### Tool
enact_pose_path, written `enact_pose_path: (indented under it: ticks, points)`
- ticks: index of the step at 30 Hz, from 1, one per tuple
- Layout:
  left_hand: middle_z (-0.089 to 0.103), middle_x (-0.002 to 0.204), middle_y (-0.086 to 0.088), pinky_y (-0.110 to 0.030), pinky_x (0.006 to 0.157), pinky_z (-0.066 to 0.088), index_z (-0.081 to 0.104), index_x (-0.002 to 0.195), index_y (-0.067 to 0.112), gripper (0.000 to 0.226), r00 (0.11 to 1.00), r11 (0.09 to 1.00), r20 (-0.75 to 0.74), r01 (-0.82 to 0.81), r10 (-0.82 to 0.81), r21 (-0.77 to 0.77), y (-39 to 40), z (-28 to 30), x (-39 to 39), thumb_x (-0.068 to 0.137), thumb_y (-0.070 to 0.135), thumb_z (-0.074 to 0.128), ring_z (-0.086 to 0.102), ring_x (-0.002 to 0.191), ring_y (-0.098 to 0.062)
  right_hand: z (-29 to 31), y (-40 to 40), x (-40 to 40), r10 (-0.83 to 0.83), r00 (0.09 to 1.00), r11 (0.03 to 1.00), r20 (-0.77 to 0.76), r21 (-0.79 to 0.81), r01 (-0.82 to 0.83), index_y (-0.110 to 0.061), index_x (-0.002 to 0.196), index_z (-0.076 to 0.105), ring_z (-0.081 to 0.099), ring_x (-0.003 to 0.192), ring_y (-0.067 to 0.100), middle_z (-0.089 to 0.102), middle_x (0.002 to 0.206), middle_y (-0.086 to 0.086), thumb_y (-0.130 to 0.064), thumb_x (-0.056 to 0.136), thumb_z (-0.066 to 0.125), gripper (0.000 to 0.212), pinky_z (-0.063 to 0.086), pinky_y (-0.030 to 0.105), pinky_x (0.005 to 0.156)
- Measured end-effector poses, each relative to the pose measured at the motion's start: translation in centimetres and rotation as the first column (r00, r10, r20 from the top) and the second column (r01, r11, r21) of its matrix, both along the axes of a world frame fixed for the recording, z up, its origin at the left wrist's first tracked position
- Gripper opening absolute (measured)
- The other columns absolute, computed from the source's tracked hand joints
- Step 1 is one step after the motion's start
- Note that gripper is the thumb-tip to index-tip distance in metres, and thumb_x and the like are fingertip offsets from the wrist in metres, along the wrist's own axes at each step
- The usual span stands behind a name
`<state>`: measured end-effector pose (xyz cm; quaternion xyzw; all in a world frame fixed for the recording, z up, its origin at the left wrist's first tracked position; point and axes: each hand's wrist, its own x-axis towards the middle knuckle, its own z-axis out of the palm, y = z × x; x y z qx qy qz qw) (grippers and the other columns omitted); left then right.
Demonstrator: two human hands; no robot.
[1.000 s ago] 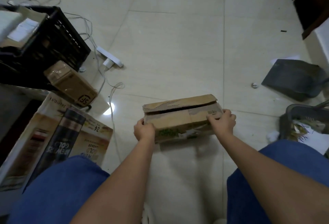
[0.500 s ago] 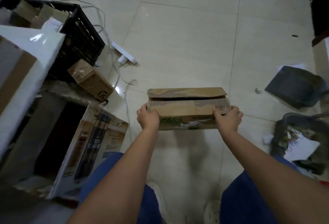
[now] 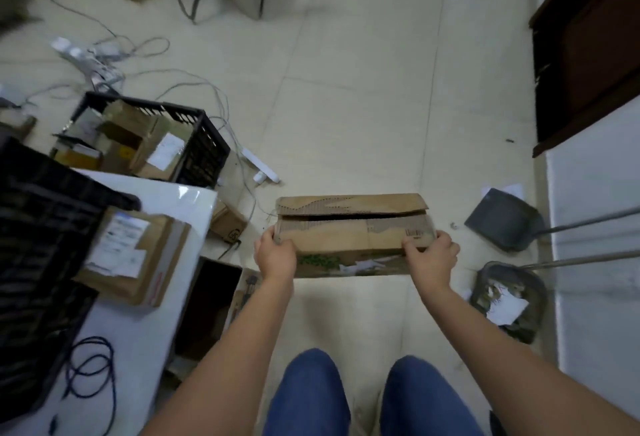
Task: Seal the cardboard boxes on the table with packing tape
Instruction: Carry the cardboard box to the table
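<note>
Gripping the unsealed cardboard box [image 3: 349, 238] by its ends above the floor, left hand [image 3: 275, 255] and right hand [image 3: 431, 257] with fingers curled round it seem mid-carry, needing next the white table [image 3: 152, 297] at left.

Little can be read. The small brown parcel [image 3: 228, 224] on the floor, just left of the left hand's [image 3: 276, 255] grip, bears a black round logo that looks like "SF". The held cardboard box [image 3: 349, 234] carries a barcode label [image 3: 414, 233] beside the right hand's [image 3: 431, 255] grip, its print too blurred to read. The white shipping labels on the box on the counter [image 3: 135, 259], well left of the grip, are blurred too.
</note>
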<state>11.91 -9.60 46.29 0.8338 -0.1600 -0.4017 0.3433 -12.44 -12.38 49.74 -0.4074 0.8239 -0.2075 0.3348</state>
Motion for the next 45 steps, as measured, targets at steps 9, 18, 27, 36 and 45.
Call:
enact_pose_path:
  ticks: [9,18,27,36,45]
  points:
    - [0.054,0.127,-0.001,-0.048,0.091,0.054,0.058,0.128,0.023,0.034,0.999,0.986,-0.012,0.027,-0.03,-0.162,-10.9,15.4,0.7,0.097,0.013,0.049,0.056,0.106,-0.026,15.7,-9.9,0.2,0.006,1.0,0.992,0.01,-0.13,-0.005,0.0,0.136,0.037,0.036,0.125,0.036,0.038,0.134,0.021,-0.025,0.087,0.069,0.063,0.038,0.043,0.1]
    - [0.059,0.125,-0.002,-0.038,0.08,0.056,0.063,0.121,0.024,0.036,0.999,0.962,0.008,-0.042,0.046,-0.269,-23.8,20.6,-1.5,0.089,0.013,0.052,0.063,0.104,-0.024,21.3,-24.5,-3.0,0.108,0.991,0.968,0.085,-0.235,-0.086,-0.001,0.135,0.038,0.037,0.124,0.034,0.037,0.133,0.019,-0.025,0.088,0.069,0.061,0.04,0.042,0.101]
    - [0.056,0.129,-0.005,-0.023,0.059,0.047,0.06,0.126,0.018,0.032,0.995,0.949,-0.025,-0.103,0.1,-0.299,-33.4,22.2,-2.5,0.097,0.009,0.05,0.061,0.105,-0.024,22.7,-35.9,-4.2,0.19,0.978,0.955,0.089,-0.247,-0.163,-0.001,0.134,0.039,0.037,0.124,0.037,0.036,0.133,0.02,-0.027,0.089,0.069,0.06,0.042,0.046,0.103]
    - [0.062,0.12,-0.006,-0.021,0.047,0.044,0.062,0.125,0.017,0.035,0.992,0.926,-0.071,-0.124,0.105,-0.358,-49.0,23.4,1.6,0.095,0.004,0.048,0.058,0.1,-0.024,23.7,-50.8,0.1,0.201,0.978,0.944,0.061,-0.279,-0.176,0.0,0.132,0.04,0.037,0.124,0.036,0.036,0.134,0.02,-0.024,0.089,0.067,0.057,0.038,0.04,0.099]
    - [0.059,0.124,-0.008,-0.02,0.046,0.044,0.064,0.119,0.018,0.034,0.998,0.944,-0.031,-0.067,0.06,-0.324,-67.7,25.0,10.7,0.093,0.004,0.047,0.059,0.105,-0.027,24.7,-67.8,9.2,0.145,0.987,0.958,0.071,-0.259,-0.122,-0.001,0.134,0.039,0.037,0.125,0.035,0.036,0.134,0.02,-0.026,0.09,0.067,0.058,0.039,0.042,0.099]
